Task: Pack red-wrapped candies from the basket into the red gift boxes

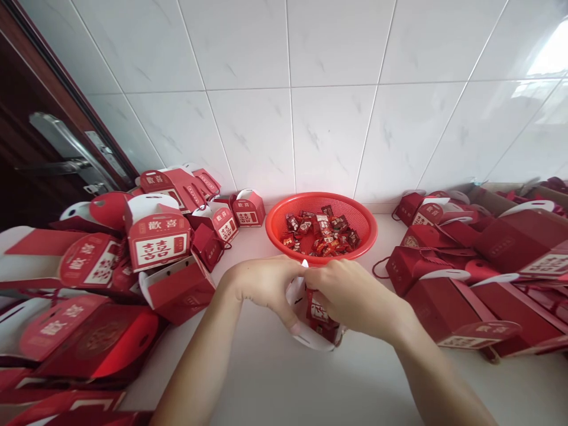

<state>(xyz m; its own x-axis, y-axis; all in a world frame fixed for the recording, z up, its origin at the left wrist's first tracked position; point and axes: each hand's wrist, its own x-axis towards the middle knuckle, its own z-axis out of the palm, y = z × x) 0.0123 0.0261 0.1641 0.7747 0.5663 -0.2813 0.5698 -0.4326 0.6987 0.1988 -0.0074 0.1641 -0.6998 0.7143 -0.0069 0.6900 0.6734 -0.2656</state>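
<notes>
An open gift box (310, 338) with a white inside stands on the white tabletop in front of me, several red-wrapped sweets (318, 310) inside it. My left hand (266, 290) grips the box's left side, its thumb over the inner wall. Over the right side of the opening, my right hand (355, 296) is curled with its fingertips down by the sweets; what they hold, if anything, is hidden. Just beyond both hands sits a red plastic basket (275, 228) with more wrapped sweets (326, 228) in it.
Red and white gift boxes (162, 242) are piled at the left, some open. More red boxes (444, 307) with cords crowd the right side. A white tiled wall (332, 130) closes off the back, and a dark door with a metal handle (66, 165) is at the far left.
</notes>
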